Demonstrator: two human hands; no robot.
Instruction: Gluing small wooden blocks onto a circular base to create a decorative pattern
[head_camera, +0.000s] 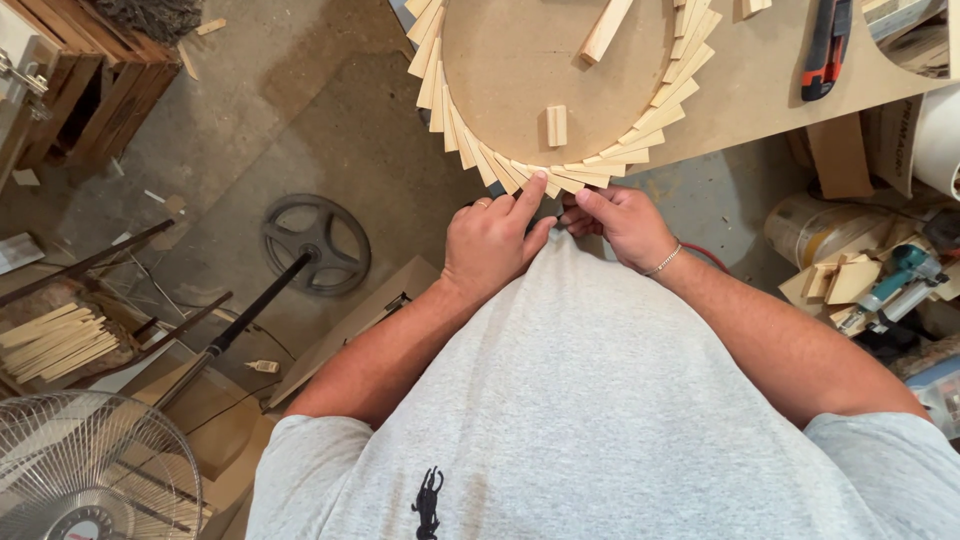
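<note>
Grey shirt (600, 400) fills the near field. Both hands meet at the bench (760, 110) edge, on the near arc of the wood slat ring (560, 178) around a round board (520, 70). Left hand (495, 240): grip partly spread, index finger pressing a slat. Right hand (620, 222): grip pinching a slat end. Slat long axes run roughly outward from the board; both hands equally near.

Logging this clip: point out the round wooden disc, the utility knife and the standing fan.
round wooden disc (520, 70), head view, bare middle of its face.
utility knife (826, 48), head view, mid handle.
standing fan (90, 470), head view, wire grille.
</note>
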